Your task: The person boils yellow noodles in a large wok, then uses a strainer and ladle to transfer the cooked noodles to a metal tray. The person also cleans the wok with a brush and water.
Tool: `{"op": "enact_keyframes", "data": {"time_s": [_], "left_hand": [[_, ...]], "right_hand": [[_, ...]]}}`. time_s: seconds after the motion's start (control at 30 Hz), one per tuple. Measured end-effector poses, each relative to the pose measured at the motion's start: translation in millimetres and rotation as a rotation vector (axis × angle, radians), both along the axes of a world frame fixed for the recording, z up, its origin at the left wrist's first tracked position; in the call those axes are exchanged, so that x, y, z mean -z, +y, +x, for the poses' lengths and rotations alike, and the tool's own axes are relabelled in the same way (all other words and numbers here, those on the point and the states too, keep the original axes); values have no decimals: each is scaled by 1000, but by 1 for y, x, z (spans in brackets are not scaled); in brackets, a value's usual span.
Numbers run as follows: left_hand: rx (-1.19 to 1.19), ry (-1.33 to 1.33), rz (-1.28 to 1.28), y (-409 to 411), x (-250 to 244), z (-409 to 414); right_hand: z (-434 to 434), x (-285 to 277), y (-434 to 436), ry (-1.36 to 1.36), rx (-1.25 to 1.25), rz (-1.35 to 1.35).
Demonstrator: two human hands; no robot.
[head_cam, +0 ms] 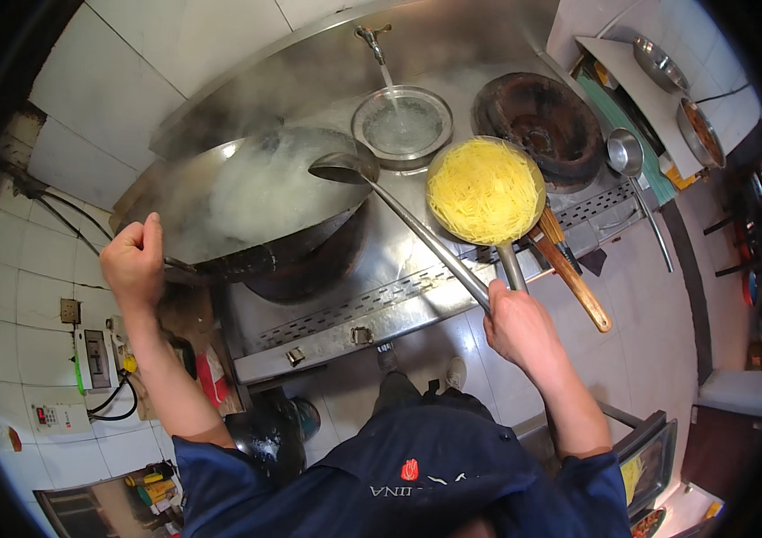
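Observation:
My left hand (133, 263) is closed around the handle of a large steel wok (267, 259), which holds steaming, cloudy liquid. In my right hand (522, 326) are two handles side by side, a long-handled ladle (431, 242) and a round pan-like strainer or scoop (512, 269). The ladle's bowl lies over the wok's right rim. Yellow shreds (482, 191), potato-like, fill the round vessel, which sits over the steel range (401, 269) right of the wok. Steam hides part of the wok's inside.
A tap (372, 44) runs water into a round metal basin (445, 107) behind. Right of it lies a dark burner ring (535, 128). A wooden handle (572, 279) juts past the range's front edge, and another ladle (625, 153) rests at the right. Metal bowls (660, 64) stand on a side shelf.

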State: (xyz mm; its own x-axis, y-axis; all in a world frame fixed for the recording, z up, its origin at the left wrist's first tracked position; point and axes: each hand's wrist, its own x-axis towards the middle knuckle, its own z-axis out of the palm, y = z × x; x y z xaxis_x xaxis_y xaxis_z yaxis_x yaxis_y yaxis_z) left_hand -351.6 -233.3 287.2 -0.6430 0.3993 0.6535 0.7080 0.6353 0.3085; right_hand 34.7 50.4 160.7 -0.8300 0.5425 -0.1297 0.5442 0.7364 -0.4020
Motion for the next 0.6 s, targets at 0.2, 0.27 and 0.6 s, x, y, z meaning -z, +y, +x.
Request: {"op": "enact_keyframes", "data": {"time_s": [0.2, 0.27, 0.6], "left_hand": [[5, -15, 27, 4, -7, -2], [15, 16, 35, 7, -10, -4], [23, 6, 20, 1, -14, -16]], "right_hand": [[-1, -3, -2, -8, -2, 9], [-3, -5, -3, -21, 10, 18], [-5, -6, -5, -28, -3, -3]]}}
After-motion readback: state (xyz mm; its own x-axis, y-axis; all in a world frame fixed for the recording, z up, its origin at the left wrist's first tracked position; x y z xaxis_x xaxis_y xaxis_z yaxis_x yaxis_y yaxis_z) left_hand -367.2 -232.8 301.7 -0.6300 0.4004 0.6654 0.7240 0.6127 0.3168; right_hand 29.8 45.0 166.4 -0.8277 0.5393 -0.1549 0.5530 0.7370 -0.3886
